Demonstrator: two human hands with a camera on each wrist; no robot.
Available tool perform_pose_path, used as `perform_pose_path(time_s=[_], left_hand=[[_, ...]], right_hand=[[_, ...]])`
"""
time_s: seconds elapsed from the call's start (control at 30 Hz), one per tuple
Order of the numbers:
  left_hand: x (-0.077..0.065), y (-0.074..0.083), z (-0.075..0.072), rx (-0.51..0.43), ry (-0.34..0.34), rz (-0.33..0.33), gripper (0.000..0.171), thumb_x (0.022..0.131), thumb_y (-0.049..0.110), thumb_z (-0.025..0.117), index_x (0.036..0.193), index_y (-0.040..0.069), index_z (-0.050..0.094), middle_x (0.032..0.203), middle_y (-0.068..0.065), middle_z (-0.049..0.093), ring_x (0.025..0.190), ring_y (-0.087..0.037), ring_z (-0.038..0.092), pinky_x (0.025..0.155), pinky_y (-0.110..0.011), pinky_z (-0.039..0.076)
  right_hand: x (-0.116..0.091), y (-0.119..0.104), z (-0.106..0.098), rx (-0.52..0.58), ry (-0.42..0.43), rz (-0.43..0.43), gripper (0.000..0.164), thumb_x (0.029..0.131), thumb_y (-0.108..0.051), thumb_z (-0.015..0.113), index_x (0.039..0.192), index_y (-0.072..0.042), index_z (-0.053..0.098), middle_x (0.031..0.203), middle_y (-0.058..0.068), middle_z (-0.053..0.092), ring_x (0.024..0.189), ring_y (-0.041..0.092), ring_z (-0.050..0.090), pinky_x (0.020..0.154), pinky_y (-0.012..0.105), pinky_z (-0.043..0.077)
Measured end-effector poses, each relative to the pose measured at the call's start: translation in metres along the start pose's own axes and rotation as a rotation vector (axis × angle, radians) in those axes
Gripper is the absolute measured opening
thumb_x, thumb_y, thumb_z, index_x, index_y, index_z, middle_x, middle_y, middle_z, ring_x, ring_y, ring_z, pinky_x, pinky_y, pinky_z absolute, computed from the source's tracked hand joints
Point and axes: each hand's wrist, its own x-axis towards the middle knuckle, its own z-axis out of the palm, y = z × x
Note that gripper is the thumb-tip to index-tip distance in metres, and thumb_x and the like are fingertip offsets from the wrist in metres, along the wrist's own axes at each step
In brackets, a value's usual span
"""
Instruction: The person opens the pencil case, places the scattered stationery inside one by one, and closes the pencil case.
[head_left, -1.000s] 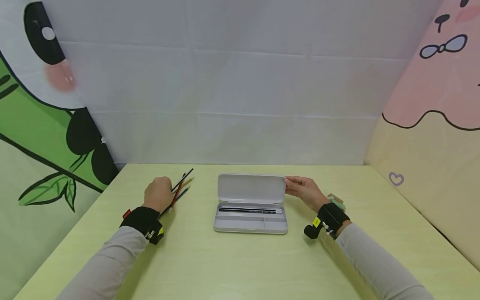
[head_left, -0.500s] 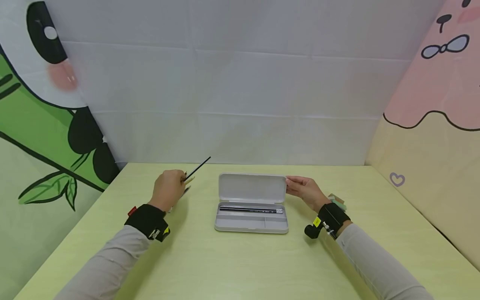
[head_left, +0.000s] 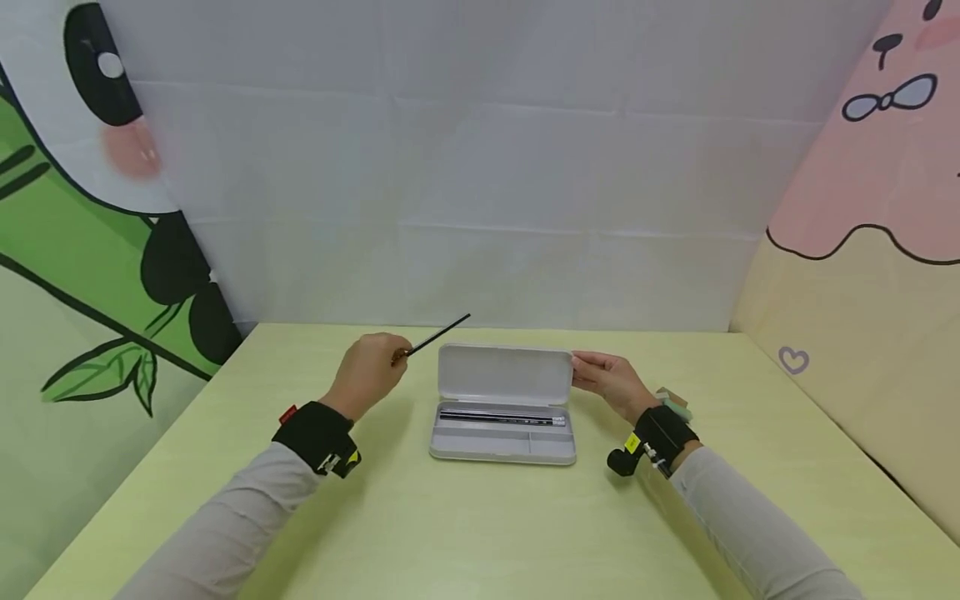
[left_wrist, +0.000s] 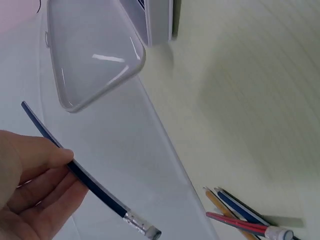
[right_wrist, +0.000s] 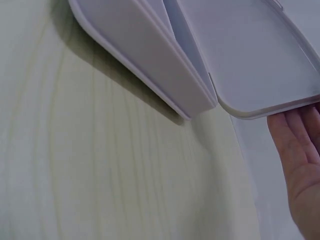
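Note:
My left hand (head_left: 369,375) pinches a dark blue pencil (head_left: 441,335) between thumb and fingers, raised above the table left of the pencil case. Its metal ferrule and eraser end (left_wrist: 142,226) show in the left wrist view. The grey-white pencil case (head_left: 480,448) lies with its lid (head_left: 504,372) up. Dark pencils (head_left: 498,418) lie in its back compartment; the front ones hold nothing visible. My right hand (head_left: 611,383) touches the lid's right edge with fairly straight fingers (right_wrist: 287,142); its thumb is hidden in the right wrist view.
Several loose pencils, among them a red one (left_wrist: 235,222) and a yellow one (left_wrist: 220,204), lie on the table in the left wrist view; my left hand and arm hide them in the head view. Behind the pale table (head_left: 480,533) hangs a white cloth (head_left: 480,167).
My left hand has lifted the dark blue pencil from the loose pencils and carried it right, towards the case. My right hand has stayed at the lid.

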Motion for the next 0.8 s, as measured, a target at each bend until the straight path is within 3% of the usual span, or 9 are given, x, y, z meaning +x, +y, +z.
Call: perform_pose_path(time_s=[0.27, 0.43, 0.57, 0.8], left_hand=[[0.008, 0.018, 0.005, -0.171, -0.211, 0.180, 0.014, 0.085, 0.000, 0.067, 0.097, 0.002, 0.074, 0.089, -0.010, 0.074, 0.078, -0.018, 0.070, 0.069, -0.026, 0.057], [0.009, 0.029, 0.007, -0.218, -0.254, 0.235, 0.014, 0.085, -0.001, 0.066, 0.096, 0.002, 0.074, 0.089, -0.009, 0.074, 0.079, -0.017, 0.069, 0.069, -0.023, 0.056], [0.008, 0.038, 0.011, -0.216, -0.292, 0.239, 0.014, 0.086, 0.000, 0.066, 0.097, 0.002, 0.074, 0.089, -0.008, 0.074, 0.080, -0.017, 0.070, 0.070, -0.023, 0.056], [0.007, 0.056, 0.021, -0.196, -0.329, 0.321, 0.014, 0.085, -0.001, 0.065, 0.094, 0.004, 0.075, 0.089, -0.007, 0.075, 0.081, -0.016, 0.070, 0.072, -0.023, 0.057]], right_hand=[[0.000, 0.000, 0.002, -0.023, -0.007, -0.007, 0.055, 0.098, -0.019, 0.055, 0.142, 0.010, 0.038, 0.109, -0.008, 0.066, 0.094, 0.000, 0.068, 0.097, 0.027, 0.053], [-0.003, -0.002, 0.005, -0.026, -0.007, -0.010, 0.055, 0.098, -0.020, 0.056, 0.141, 0.010, 0.038, 0.111, -0.007, 0.066, 0.095, 0.000, 0.068, 0.100, 0.032, 0.051], [-0.005, -0.003, 0.007, -0.032, -0.004, -0.006, 0.055, 0.098, -0.020, 0.056, 0.141, 0.010, 0.039, 0.113, -0.004, 0.067, 0.095, 0.001, 0.068, 0.099, 0.031, 0.052], [-0.006, -0.004, 0.008, -0.037, 0.000, -0.008, 0.053, 0.098, -0.018, 0.054, 0.141, 0.010, 0.039, 0.113, -0.004, 0.067, 0.095, 0.000, 0.068, 0.098, 0.029, 0.052]])
